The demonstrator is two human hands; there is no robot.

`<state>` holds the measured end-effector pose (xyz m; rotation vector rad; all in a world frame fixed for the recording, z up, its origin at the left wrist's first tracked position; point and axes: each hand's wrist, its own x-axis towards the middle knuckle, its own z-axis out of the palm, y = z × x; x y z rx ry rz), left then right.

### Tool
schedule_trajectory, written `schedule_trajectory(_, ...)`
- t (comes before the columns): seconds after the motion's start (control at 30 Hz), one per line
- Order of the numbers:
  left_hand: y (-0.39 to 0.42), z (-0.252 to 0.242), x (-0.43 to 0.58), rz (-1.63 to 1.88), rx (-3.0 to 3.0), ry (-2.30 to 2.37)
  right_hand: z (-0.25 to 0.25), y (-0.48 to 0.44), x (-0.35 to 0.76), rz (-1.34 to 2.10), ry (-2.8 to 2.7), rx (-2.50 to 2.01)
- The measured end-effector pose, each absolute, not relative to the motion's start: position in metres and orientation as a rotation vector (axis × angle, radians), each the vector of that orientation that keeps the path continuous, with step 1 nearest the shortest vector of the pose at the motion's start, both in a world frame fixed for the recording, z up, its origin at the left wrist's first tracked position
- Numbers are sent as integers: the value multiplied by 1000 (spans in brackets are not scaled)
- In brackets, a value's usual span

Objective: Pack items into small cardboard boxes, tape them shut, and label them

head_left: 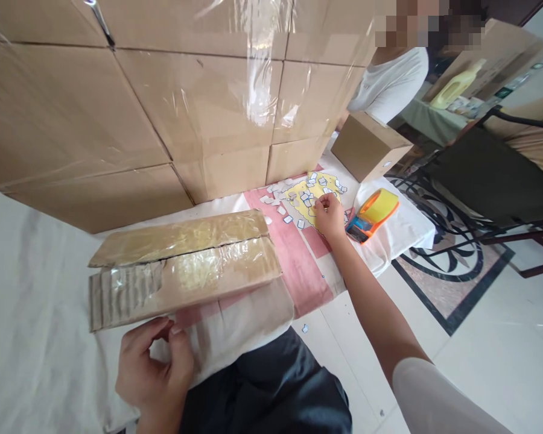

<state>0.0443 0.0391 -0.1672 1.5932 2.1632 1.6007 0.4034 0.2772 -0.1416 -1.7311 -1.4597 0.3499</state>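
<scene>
My left hand is curled near the front edge of a flattened, tape-covered cardboard piece, its thumb and index finger forming a loop. Whatever may sit between those fingertips is too small to make out. Farther off, my right hand is closed in a pinch over a yellow patterned patch strewn with several small white scraps. I cannot tell whether a scrap is between its fingers. Just right of that hand, an orange tape dispenser with a yellow roll lies on the cloth.
A tall stack of taped cardboard boxes walls off the back. A small carton stands at the far right of the cloth, close to a person in a white shirt. A dark chair is on the right.
</scene>
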Motion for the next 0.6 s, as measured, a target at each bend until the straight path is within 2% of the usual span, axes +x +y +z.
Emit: schedule_trajectory(0.6,40,-168,43,1617,1589,2129,-133,267,400,612,-1291,-1581)
